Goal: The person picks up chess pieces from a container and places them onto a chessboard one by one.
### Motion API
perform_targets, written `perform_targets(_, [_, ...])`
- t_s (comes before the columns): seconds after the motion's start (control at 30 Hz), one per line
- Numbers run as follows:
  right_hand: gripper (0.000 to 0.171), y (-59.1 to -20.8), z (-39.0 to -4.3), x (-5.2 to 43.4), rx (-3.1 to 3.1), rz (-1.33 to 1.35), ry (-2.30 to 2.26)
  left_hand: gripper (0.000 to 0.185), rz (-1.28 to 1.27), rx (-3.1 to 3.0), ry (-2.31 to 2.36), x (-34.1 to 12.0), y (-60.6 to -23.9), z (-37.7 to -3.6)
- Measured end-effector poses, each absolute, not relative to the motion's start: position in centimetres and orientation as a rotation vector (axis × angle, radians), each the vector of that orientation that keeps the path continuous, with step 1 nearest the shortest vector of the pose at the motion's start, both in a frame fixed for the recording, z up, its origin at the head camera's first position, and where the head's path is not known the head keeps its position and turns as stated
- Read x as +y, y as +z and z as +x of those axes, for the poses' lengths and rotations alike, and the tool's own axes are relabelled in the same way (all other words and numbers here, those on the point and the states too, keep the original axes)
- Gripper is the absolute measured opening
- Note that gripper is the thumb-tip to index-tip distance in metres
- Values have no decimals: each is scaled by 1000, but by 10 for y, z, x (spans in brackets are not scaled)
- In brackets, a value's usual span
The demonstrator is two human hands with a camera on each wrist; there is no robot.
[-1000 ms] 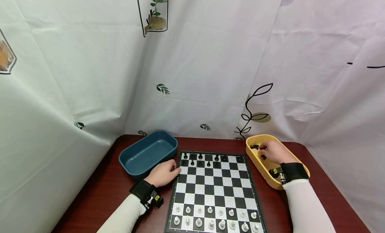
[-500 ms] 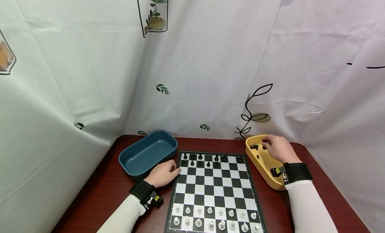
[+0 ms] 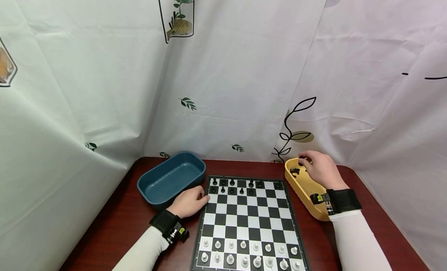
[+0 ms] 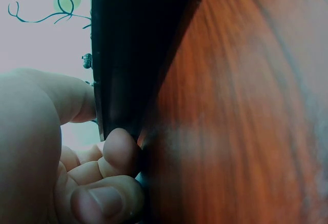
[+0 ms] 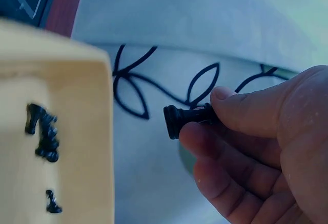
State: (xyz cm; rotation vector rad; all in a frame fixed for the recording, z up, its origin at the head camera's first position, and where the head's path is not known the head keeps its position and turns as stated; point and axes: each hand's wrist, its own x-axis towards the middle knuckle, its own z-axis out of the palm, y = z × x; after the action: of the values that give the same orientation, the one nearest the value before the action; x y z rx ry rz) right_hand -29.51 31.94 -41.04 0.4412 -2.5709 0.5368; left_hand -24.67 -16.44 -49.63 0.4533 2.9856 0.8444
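Right hand (image 5: 266, 147) pinching black chess piece (image 5: 187, 119), possibly a rook, above yellow tray (image 5: 56, 147)

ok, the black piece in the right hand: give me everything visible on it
The black chess piece is small, dark and matte, like plastic. The right hand pinches it between thumb and fingers, so only its round flared base and a short stretch of stem show; its top is hidden, so its type is unclear. It lies roughly sideways, base pointing away from the palm, held above the far end of the yellow tray, touching nothing but the hand.
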Motion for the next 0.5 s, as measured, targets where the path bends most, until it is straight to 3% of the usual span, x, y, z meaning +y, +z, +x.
perform_targets(0.5, [17, -398, -285, 275, -2490, 582, 536, 30, 447, 2989, 844, -165, -499, -248])
